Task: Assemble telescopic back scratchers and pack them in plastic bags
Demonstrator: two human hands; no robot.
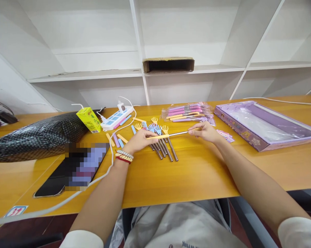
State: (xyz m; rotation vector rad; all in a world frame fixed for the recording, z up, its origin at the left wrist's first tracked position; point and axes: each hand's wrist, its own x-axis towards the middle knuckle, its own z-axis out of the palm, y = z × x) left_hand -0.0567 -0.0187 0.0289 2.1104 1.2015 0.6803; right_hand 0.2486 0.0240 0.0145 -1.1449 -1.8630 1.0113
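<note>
My left hand (139, 140) is closed around the yellow handle of a telescopic back scratcher (178, 133), held level just above the table. At the other end of its metal rod, my right hand (205, 132) pinches the tip; the fingers mostly cover that end. Below and behind the left hand lies a pile of back scratcher heads on metal rods (173, 151), with yellow, blue and purple claws. Loose coloured handle sleeves (116, 140) lie to the left of that hand. Beyond the right hand are several back scratchers in clear bags (188, 112).
A purple display box (260, 146) with plastic inside stands at right, near small printed cards (225, 135). At left are a power strip (116, 119), a yellow drink carton (88, 120), a phone (51, 179) and a black wrapped bundle (42, 132). A white cable (111, 162) crosses the table.
</note>
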